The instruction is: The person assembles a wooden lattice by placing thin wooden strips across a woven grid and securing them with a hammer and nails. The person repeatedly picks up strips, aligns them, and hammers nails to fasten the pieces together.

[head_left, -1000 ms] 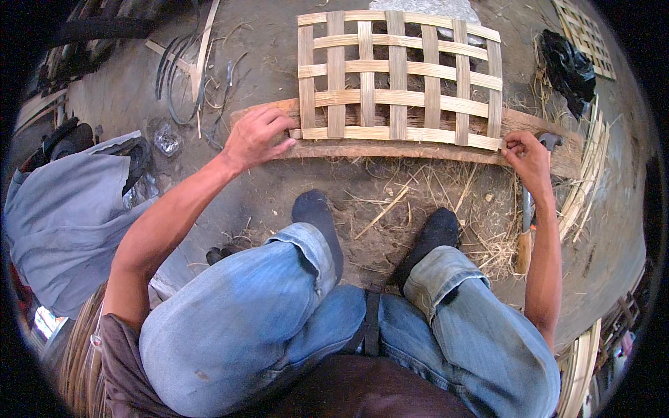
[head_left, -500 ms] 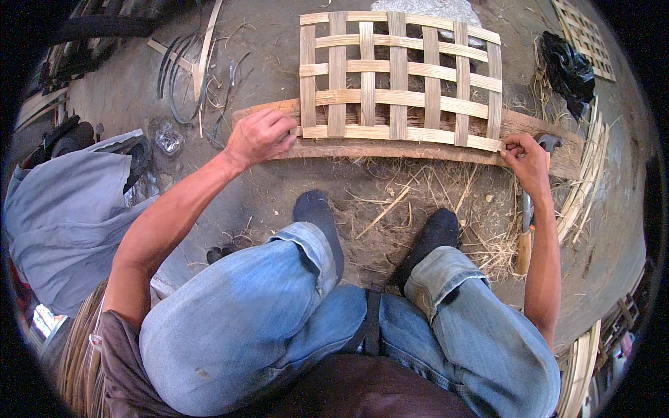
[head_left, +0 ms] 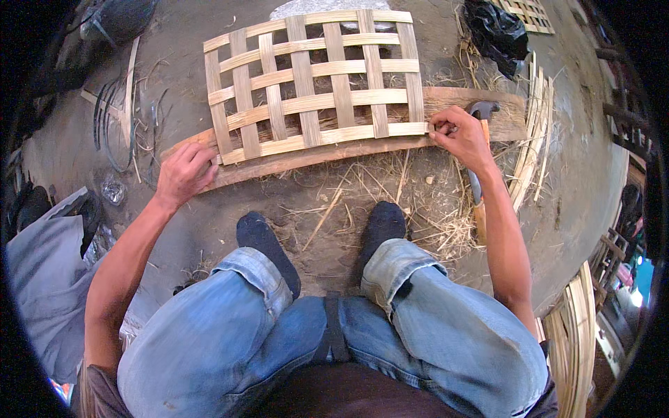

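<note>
Since the earlier frame our whole view has swung. The openwork lattice of flat, pale, bamboo-like strips shows farther left and slanted; the grey-brown earthen floor and its litter shifted too, so we read a turned head.

Lattice: near edge over the long, weathered brown wooden board, far part reaching beyond it. We take the board as a firm, straight backing under that edge; whether the lattice is lifted off it, we cannot tell.

Right of the board: a bundle of long, thin, pale strips, laid lengthwise, probably to stay within reach. Beyond: a crumpled black plastic bag.

On the board's right part: a hammer-like tool with a dark head, shaft toward us, partly behind the forearm; handy for that side, we judge.

Hands at opposite near corners, seemingly keeping the edge level. Right hand: thumb and fingers pinching the bottom strip's end. Left hand: fingers curled at the other end; pinched or merely resting, we cannot tell.

Smallest: fine straw-coloured shavings below the board.
</note>
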A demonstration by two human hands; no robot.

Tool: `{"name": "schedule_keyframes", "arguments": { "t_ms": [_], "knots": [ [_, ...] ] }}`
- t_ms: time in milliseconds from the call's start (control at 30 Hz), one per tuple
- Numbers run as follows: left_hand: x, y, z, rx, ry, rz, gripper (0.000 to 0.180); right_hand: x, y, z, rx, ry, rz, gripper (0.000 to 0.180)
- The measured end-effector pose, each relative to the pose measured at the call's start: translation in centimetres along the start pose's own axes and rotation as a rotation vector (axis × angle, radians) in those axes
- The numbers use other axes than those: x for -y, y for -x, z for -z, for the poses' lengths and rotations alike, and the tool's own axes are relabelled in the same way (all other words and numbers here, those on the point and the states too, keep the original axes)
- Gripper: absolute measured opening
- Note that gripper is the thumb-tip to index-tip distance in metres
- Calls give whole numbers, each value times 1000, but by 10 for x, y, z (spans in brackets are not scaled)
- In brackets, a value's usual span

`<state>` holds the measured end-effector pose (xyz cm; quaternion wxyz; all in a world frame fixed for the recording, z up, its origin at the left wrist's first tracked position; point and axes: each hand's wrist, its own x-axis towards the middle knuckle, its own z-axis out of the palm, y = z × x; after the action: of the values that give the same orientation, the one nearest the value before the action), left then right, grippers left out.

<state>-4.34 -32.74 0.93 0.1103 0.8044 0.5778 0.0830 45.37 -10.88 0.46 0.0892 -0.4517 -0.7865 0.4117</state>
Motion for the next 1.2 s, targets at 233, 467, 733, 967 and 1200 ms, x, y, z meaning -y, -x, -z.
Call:
{"name": "schedule_keyframes", "arguments": {
  "t_ms": [233, 467, 733, 967, 1200],
  "knots": [
    [-3, -4, 3, -6, 26, -7, 26, 4, 1, -1, -12, 41, 10, 19],
    [-7, -6, 2, -11, 54, 20, 26, 5, 1, -1, -12, 46, -9, 19],
    [-1, -3, 0, 29, 116, 34, 26, -1, -3, 0, 24, -3, -27, 21],
    [1, -8, 3, 12, 117, -26, 23, 0, -2, -1, 16, 21, 6, 21],
    [-1, -4, 1, 43, 158, 2, 23, 3, -4, 1, 38, 57, 21, 20]
  ]
}}
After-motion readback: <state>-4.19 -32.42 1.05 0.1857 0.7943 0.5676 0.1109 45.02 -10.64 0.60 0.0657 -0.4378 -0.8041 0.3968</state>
